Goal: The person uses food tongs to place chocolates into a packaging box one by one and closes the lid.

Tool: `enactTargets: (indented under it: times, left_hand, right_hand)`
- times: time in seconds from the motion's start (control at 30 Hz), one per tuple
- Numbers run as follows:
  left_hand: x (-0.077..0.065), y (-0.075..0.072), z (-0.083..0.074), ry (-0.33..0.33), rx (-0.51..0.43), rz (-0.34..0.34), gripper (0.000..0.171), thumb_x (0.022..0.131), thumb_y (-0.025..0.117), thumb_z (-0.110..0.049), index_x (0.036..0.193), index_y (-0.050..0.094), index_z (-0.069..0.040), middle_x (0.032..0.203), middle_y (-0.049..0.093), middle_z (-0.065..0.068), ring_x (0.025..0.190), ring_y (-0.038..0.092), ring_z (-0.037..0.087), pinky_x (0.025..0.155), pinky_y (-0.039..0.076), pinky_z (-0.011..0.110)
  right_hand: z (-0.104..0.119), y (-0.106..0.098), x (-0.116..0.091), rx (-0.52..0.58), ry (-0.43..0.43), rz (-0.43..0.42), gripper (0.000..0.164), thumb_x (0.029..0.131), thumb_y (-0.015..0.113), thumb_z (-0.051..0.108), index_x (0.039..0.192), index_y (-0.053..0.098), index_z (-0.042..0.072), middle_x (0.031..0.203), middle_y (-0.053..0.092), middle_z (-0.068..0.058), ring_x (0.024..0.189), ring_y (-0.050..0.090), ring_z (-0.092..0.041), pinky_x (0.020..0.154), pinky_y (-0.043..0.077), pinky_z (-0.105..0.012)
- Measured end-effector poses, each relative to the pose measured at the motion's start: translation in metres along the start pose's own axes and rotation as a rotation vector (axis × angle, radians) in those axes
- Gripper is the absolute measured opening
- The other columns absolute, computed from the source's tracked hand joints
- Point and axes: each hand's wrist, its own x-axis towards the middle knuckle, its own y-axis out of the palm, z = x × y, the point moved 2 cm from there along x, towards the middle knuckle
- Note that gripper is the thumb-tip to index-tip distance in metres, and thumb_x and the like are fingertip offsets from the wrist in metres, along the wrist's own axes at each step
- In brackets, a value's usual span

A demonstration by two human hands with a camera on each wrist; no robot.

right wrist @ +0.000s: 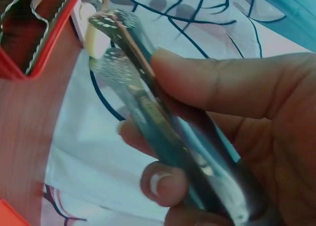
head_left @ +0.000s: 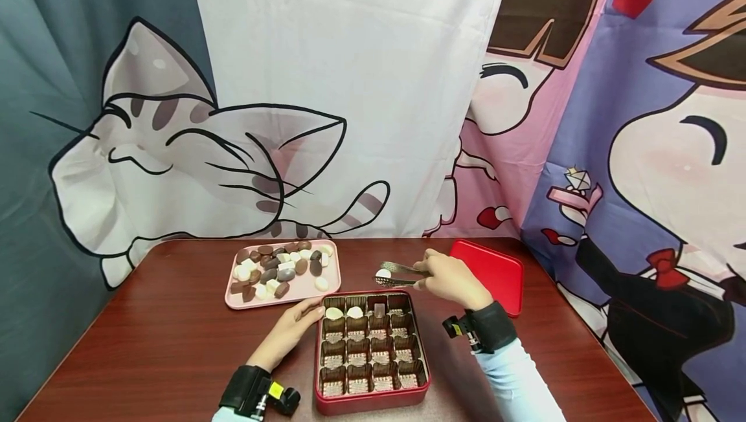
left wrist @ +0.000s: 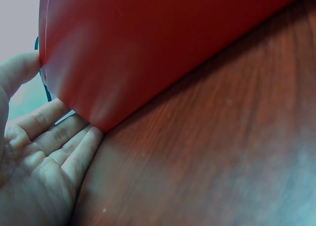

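My right hand (head_left: 453,279) holds metal tongs (head_left: 402,268) with perforated tips, its thumb on one arm and fingers on the other. Between those tips is a cream-white candy piece (right wrist: 96,42), above the far right of the tin. My left hand (head_left: 289,333) holds the far left corner of the red tin box (head_left: 373,404), thumb at the rim and fingers around the corner. A divided plastic insert fills the tin. In its far row lie two white candies (head_left: 355,312) and a brown one (head_left: 379,310).
A pink tray (head_left: 303,292) of brown, grey and white candies lies at the back left. The red lid (head_left: 492,276) sits behind my right hand on the right. Patterned cloth (head_left: 350,53) hangs behind the brown wooden table (head_left: 175,344).
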Motion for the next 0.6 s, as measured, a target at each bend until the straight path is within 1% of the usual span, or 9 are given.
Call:
enactTargets:
  times: [0.07,0.2,0.4,0.47,0.6]
  left_hand:
    - [0.0,0.0,0.0,0.003,0.001,0.0,0.053,0.101,0.062,-0.03,0.144,0.053,-0.001,0.143,0.06,0.019,0.136,0.055,0.034,0.113,0.045,0.048]
    - [0.001,0.0,0.0,0.007,0.003,0.001,0.053,0.101,0.062,-0.03,0.144,0.054,-0.001,0.142,0.061,0.019,0.135,0.056,0.033,0.111,0.045,0.043]
    - [0.001,0.0,0.0,0.006,0.004,0.001,0.053,0.101,0.062,-0.03,0.144,0.053,-0.001,0.143,0.061,0.019,0.135,0.056,0.033,0.11,0.046,0.043]
    - [0.001,0.0,0.0,0.005,0.001,0.001,0.053,0.101,0.061,-0.03,0.144,0.053,-0.001,0.143,0.061,0.019,0.135,0.056,0.033,0.11,0.046,0.043]
    - [0.001,0.0,0.0,0.003,0.002,0.001,0.053,0.101,0.062,-0.03,0.144,0.054,-0.002,0.143,0.061,0.019,0.135,0.056,0.033,0.111,0.045,0.043]
  right_hand:
    - [-0.003,-0.002,-0.006,-0.014,0.0,0.005,0.033,0.087,0.076,0.016,0.117,0.076,0.004,0.088,0.058,-0.003,0.069,0.051,-0.015,0.063,0.039,-0.028]
    - [-0.009,-0.004,-0.018,-0.001,0.02,0.01,0.031,0.085,0.078,0.015,0.114,0.077,0.003,0.086,0.06,-0.003,0.072,0.051,-0.014,0.065,0.041,-0.028]
    - [-0.014,-0.005,-0.03,0.007,0.03,0.024,0.026,0.082,0.079,0.012,0.107,0.079,0.005,0.084,0.06,-0.001,0.072,0.049,-0.014,0.063,0.041,-0.028]
    - [-0.015,-0.004,-0.032,0.008,0.032,0.035,0.026,0.082,0.08,0.013,0.108,0.079,0.005,0.085,0.061,-0.002,0.072,0.049,-0.014,0.063,0.042,-0.028]
    - [-0.017,-0.003,-0.033,0.026,0.063,0.052,0.03,0.082,0.081,0.014,0.11,0.079,0.004,0.088,0.063,-0.004,0.073,0.05,-0.015,0.065,0.044,-0.029]
